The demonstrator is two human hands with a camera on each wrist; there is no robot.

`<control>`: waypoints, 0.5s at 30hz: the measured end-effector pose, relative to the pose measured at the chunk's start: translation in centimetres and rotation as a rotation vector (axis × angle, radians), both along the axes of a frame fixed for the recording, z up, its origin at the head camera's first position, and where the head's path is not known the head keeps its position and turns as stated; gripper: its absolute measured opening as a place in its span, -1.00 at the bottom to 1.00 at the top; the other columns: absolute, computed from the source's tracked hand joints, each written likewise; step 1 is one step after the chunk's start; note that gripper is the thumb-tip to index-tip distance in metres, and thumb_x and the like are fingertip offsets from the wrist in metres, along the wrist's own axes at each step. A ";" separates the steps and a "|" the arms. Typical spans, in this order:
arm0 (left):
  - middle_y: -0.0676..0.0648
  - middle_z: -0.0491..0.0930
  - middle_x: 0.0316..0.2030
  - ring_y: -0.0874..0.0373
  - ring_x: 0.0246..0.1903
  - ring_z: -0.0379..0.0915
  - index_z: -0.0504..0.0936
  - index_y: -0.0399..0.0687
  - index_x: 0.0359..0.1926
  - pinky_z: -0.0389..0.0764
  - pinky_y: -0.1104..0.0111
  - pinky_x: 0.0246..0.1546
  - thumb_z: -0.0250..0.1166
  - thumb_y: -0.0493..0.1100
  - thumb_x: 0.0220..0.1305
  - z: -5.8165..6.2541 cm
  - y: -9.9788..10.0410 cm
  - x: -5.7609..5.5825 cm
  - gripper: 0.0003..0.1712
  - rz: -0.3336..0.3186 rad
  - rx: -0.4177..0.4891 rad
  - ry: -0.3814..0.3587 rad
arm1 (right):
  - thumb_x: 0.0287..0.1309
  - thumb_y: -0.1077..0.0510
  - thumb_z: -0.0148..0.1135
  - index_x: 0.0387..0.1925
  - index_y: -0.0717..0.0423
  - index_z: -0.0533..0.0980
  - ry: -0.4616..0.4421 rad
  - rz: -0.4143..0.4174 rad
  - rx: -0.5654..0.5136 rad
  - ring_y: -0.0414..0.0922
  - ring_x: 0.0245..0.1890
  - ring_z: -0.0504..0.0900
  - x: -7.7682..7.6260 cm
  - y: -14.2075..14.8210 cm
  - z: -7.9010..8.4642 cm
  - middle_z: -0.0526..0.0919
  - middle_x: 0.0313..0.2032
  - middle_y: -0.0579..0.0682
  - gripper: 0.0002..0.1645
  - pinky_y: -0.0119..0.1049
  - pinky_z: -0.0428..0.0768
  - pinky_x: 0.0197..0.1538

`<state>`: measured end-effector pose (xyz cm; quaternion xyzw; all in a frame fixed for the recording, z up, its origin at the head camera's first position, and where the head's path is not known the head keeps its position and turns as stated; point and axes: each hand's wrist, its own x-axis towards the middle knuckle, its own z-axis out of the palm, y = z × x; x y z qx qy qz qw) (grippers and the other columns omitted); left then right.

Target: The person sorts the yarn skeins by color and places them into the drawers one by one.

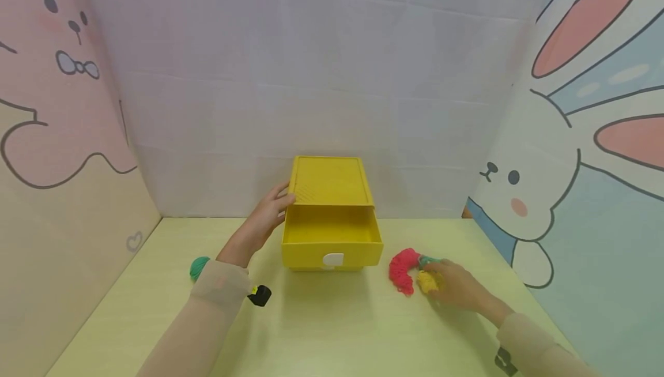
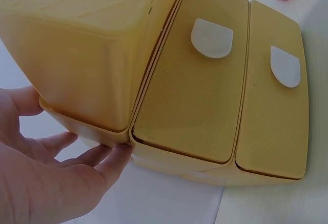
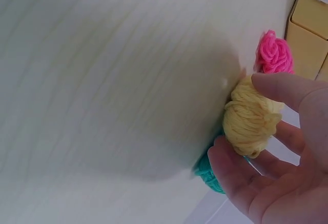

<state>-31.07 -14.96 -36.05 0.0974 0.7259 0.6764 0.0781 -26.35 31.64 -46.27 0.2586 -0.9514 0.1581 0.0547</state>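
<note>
The right hand (image 1: 459,287) pinches the yellow yarn (image 3: 251,119) between thumb and fingers, right of the cabinet (image 1: 330,178), just beside the pink yarn (image 1: 402,273); whether it's off the table (image 1: 321,331), I can't tell. The left hand (image 1: 266,215), fingers spread, rests against the cabinet. I'd call this picking up; next calls for a clean lift toward the open drawer (image 1: 306,255). Smooth, boxy, plastic-looking cabinet, rounded white tabs (image 2: 212,38); soft, stringy, lumpy yarn.

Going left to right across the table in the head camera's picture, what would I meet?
Green yarn ball, left hand, yellow drawer box, pinkish-red yarn, yellow yarn, right hand.
</note>
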 end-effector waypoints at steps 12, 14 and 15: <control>-0.11 -0.13 0.70 -0.20 0.66 -0.11 -0.11 0.13 0.74 -0.02 -0.13 0.63 0.03 0.08 0.70 0.1 -0.1 0.3 -0.20 0.005 -0.003 0.001 | 0.01 0.16 0.66 0.01 0.23 0.67 -0.012 0.040 0.022 0.21 -0.03 0.72 0.7 -0.4 1.3 0.77 -0.05 0.13 -0.48 0.22 0.70 0.08; -0.10 -0.13 0.70 -0.19 0.66 -0.11 -0.10 0.14 0.74 -0.02 -0.13 0.64 0.03 0.08 0.70 0.1 -0.1 0.4 -0.20 0.006 -0.001 0.000 | 0.01 0.17 0.66 0.01 0.24 0.68 -0.013 0.057 0.020 0.21 -0.02 0.73 0.9 -0.6 1.8 0.78 -0.05 0.14 -0.48 0.21 0.70 0.08; -0.09 -0.13 0.70 -0.18 0.66 -0.11 -0.10 0.14 0.74 -0.01 -0.12 0.64 0.03 0.07 0.70 0.1 -0.1 0.5 -0.20 0.007 -0.001 -0.001 | 0.02 0.17 0.65 0.02 0.25 0.68 -0.017 0.061 0.022 0.22 -0.01 0.73 1.0 -0.7 2.1 0.78 -0.03 0.15 -0.48 0.22 0.70 0.09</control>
